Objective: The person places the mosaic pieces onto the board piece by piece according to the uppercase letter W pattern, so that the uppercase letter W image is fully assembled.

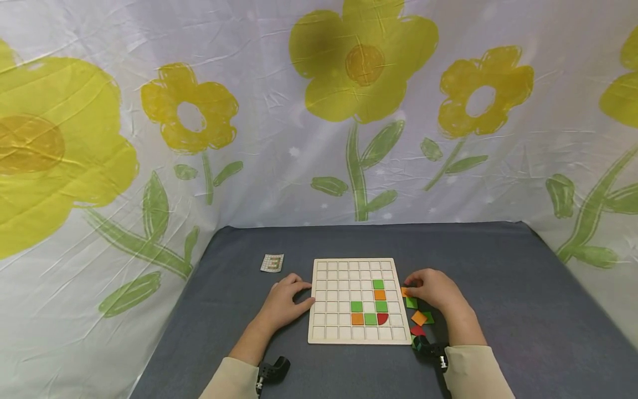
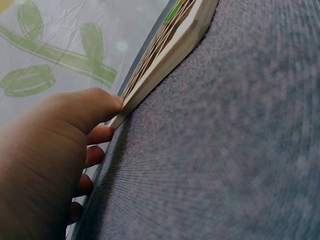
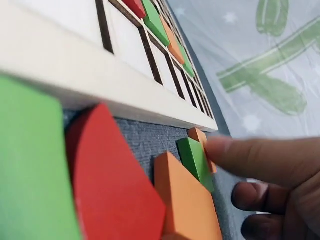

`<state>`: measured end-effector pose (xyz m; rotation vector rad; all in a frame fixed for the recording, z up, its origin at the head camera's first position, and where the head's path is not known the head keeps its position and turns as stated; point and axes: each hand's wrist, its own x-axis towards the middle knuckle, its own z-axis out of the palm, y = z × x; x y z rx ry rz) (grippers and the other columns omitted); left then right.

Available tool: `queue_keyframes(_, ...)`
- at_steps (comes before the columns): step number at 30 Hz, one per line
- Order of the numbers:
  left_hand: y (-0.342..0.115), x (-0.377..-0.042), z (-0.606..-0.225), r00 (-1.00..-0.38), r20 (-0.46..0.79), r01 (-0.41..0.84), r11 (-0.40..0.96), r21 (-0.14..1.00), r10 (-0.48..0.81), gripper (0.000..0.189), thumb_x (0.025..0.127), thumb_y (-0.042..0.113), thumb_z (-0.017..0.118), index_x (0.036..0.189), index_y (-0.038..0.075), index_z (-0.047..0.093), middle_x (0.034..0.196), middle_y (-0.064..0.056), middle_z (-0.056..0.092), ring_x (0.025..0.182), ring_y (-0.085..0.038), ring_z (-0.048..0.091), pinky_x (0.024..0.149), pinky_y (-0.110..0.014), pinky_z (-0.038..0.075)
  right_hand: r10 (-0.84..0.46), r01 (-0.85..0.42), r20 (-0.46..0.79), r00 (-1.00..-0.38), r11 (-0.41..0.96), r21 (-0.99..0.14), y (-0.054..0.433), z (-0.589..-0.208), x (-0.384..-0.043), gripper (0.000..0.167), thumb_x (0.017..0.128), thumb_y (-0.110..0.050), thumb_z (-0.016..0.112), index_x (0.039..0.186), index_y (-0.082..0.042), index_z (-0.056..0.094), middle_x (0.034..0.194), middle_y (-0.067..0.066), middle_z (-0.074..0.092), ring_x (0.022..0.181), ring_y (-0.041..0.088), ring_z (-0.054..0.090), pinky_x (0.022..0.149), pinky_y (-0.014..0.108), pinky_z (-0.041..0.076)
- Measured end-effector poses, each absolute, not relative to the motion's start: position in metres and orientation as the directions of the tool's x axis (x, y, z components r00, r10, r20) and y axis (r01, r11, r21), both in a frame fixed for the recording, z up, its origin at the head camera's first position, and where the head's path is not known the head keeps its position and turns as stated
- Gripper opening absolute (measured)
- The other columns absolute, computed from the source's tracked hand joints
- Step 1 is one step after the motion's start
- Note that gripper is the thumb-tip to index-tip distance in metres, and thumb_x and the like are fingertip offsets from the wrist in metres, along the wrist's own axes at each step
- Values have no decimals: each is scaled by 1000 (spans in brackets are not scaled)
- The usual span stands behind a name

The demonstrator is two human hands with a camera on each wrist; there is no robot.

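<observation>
A pale wooden grid board (image 1: 360, 338) lies on the dark cloth, with several green and orange squares and one red quarter-round piece (image 1: 382, 318) in its cells. My left hand (image 1: 285, 302) rests at the board's left edge, thumb and index fingertip spread apart against it; the left wrist view shows the thumb (image 2: 100, 106) on the rim. Beyond the right edge, my right hand (image 1: 435, 288) pinches an orange square block (image 1: 404, 291). In the right wrist view its thumb (image 3: 240, 152) overlaps that block (image 3: 197, 134), right beside a green block (image 3: 195, 160); the index fingertip is hidden.
Nearer me along the board's right side lie another orange block (image 1: 419, 317), a green one (image 1: 428, 318) and a red piece (image 1: 417, 331). A small printed pattern card (image 1: 272, 263) lies back left of the board. A flowered curtain (image 1: 279, 183) hangs behind the table.
</observation>
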<state>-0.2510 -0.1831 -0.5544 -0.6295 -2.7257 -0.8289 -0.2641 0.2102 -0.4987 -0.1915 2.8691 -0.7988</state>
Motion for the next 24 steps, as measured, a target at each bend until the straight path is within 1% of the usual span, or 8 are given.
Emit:
queue_keyframes(4,-183,-251,-554,-885,327,458,750,476,332,31,92,32,78,118,14,77,104,2,60,92,-17,58,87,-46,44,-178,-83,-130,-975,841,-534,209,-499,-263,27,86,-28,83,105,-9,76,78,1,57,69,19,51,63,36,41)
queue_keyframes(13,-182,-252,-555,-889,323,448,765,462,325,32,92,33,78,118,15,77,103,3,59,91,-15,57,87,-45,45,-185,-99,-123,-975,856,-507,210,-496,-262,20,87,-24,81,98,-9,74,77,1,58,68,19,53,63,37,43)
queue_keyframes(19,-182,-252,-554,-891,317,443,770,459,324,32,92,33,78,118,16,77,103,3,59,91,-15,57,86,-45,45,-166,-91,-115,-979,871,-482,212,-495,-262,20,87,-23,79,100,-8,74,78,2,59,67,20,53,63,39,44)
queue_keyframes(24,-182,-251,-554,-893,313,441,770,461,324,32,92,33,78,118,15,77,103,2,59,90,-16,57,86,-45,44,-134,-90,-75,-988,902,-423,211,-502,-266,26,86,-24,77,105,-7,74,84,3,64,68,20,53,64,40,45)
